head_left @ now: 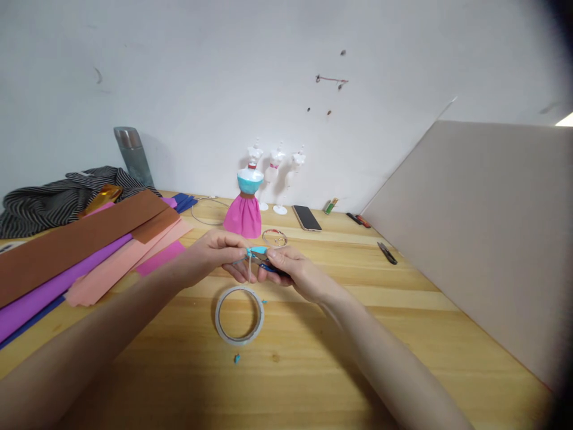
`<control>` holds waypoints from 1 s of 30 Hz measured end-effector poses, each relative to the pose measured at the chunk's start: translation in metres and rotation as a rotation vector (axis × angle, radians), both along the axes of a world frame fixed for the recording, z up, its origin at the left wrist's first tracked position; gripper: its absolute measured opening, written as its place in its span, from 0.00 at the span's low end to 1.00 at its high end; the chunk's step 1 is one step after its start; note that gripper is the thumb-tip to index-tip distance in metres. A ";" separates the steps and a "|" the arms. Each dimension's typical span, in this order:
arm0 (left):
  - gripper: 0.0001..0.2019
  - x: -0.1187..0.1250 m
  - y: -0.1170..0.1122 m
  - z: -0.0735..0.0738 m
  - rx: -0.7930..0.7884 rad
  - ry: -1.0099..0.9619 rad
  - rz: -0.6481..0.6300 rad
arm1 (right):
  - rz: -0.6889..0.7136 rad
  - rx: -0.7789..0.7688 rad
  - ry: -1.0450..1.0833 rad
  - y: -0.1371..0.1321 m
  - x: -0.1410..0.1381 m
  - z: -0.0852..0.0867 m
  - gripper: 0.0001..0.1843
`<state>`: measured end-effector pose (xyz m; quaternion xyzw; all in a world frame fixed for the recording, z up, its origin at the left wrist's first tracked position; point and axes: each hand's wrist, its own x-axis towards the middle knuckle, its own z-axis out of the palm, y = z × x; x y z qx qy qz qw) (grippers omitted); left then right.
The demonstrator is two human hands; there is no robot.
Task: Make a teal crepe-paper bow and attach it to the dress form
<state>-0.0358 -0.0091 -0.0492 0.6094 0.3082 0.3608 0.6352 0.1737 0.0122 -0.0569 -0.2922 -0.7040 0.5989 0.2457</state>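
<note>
My left hand [226, 254] is closed, pinching a small turquoise piece of crepe paper [256, 250]. From that piece a thin pale strip [249, 269] hangs down. Dark-blue-handled snips [273, 267] are gripped in my right hand [290, 269], their blades against the turquoise paper. Both hands are close together above the table. Just below them a roll of double-sided tape [218, 322] lies flat, with turquoise scraps [237, 358] near it. Behind my hands stands a small mannequin [249, 182] in a turquoise top and pink skirt.
Two white mannequins [295, 170] stand near the wall, beside a phone [307, 218]. A beaded ring [274, 237] lies behind my hands. Brown, purple and pink paper sheets [85, 245], striped cloth [58, 200] and a bottle [134, 158] are left. Black snips [387, 253] lie right, by a panel.
</note>
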 end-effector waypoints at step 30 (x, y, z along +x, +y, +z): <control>0.11 0.003 0.002 -0.004 -0.002 0.057 0.079 | 0.070 0.056 -0.036 0.008 0.002 -0.002 0.27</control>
